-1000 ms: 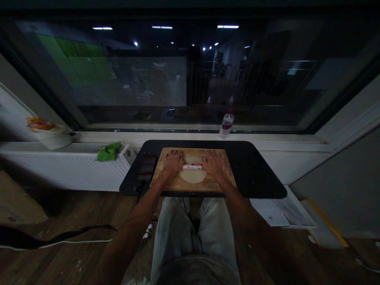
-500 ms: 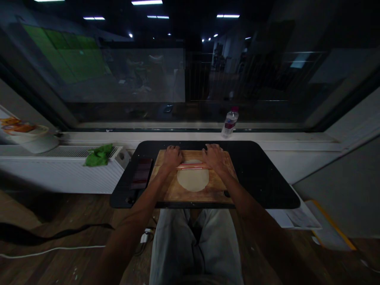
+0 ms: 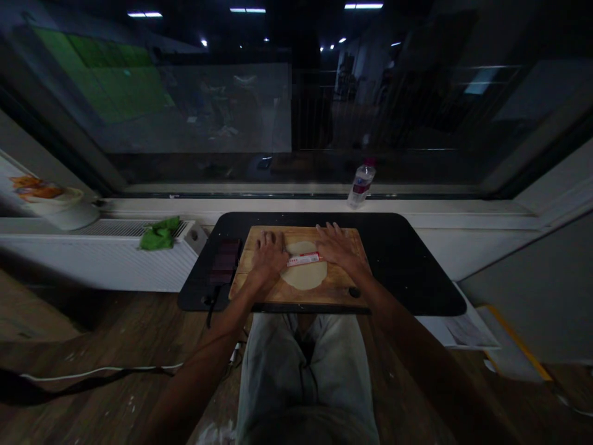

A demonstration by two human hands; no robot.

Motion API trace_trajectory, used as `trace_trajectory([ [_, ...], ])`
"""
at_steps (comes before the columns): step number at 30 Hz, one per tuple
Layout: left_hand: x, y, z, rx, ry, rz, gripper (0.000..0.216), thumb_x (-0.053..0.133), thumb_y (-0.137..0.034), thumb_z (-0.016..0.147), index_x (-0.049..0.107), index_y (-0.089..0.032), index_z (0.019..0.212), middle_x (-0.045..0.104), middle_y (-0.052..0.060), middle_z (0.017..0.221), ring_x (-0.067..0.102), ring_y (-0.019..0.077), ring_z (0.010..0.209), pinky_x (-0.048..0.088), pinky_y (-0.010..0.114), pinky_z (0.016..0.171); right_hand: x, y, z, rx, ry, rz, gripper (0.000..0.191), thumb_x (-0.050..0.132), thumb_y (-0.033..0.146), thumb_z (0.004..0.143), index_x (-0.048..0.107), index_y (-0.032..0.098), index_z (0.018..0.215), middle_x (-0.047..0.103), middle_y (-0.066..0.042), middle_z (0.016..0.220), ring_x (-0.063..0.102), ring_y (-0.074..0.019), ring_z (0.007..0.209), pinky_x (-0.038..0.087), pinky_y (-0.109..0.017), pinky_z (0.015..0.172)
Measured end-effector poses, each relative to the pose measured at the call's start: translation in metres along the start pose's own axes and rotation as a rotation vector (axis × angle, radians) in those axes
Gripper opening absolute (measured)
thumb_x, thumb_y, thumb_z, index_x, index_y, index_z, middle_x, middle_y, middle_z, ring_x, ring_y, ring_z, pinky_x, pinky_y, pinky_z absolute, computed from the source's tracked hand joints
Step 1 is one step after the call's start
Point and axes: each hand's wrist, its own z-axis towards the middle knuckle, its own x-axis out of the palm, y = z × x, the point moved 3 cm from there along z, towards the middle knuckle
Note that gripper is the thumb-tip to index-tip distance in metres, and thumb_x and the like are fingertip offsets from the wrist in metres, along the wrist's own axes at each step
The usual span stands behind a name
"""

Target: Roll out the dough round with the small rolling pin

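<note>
Rolling pin (image 3: 303, 259) has come back from the dough's far edge to mid-disc. Left hand (image 3: 269, 254) and right hand (image 3: 338, 248) press flat, fingers spread, on its ends. Dough (image 3: 303, 275) lies flattened on the cutting board (image 3: 259, 290); rolling appears well advanced.

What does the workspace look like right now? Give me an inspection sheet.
Surface: black rounded table carrying a wooden cutting board.
Job's things: flat pale dough round with a red-and-white rolling pin lying across it.
Clutter: dark block beside the board.
Grips: left hand and right hand pressing flat on the pin's ends.
Cables: white cord on the wooden floor.
Surroundings: clear plastic bottle on the sill, green cloth on the radiator.
</note>
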Motion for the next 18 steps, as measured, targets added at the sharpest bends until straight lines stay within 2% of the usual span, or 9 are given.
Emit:
trace_trajectory([
  [6, -0.001, -0.012, -0.038, 0.003, -0.132, -0.018, 0.062, 0.039, -0.033, 0.116, 0.048, -0.011, 0.173, 0.055, 0.024, 0.175, 0.040, 0.0414, 0.170, 0.035, 0.062, 0.137, -0.002, 0.001, -0.017, -0.003, 0.027, 0.014, 0.072, 0.036, 0.045, 0.116, 0.034, 0.020, 0.184, 0.030, -0.012, 0.191, 0.023, -0.0339, 0.178, 0.016, -0.055, 0.144],
  [12, 0.000, -0.023, -0.063, -0.039, -0.154, -0.034, 0.061, 0.038, -0.031, 0.117, 0.054, -0.006, 0.170, 0.058, 0.026, 0.171, 0.050, 0.0395, 0.165, 0.040, 0.061, 0.135, 0.002, -0.001, -0.036, -0.015, -0.021, 0.044, 0.068, 0.035, 0.036, 0.115, 0.041, 0.022, 0.182, 0.037, -0.007, 0.188, 0.028, -0.0300, 0.177, 0.016, -0.054, 0.146],
  [18, 0.001, -0.031, -0.085, -0.032, -0.144, -0.069, 0.065, 0.040, -0.035, 0.117, 0.047, -0.007, 0.175, 0.053, 0.026, 0.175, 0.046, 0.0396, 0.169, 0.037, 0.061, 0.138, 0.007, -0.004, -0.055, -0.068, -0.126, -0.008, 0.064, 0.037, 0.032, 0.116, 0.050, 0.019, 0.177, 0.049, -0.012, 0.182, 0.038, -0.0309, 0.173, 0.024, -0.054, 0.143],
])
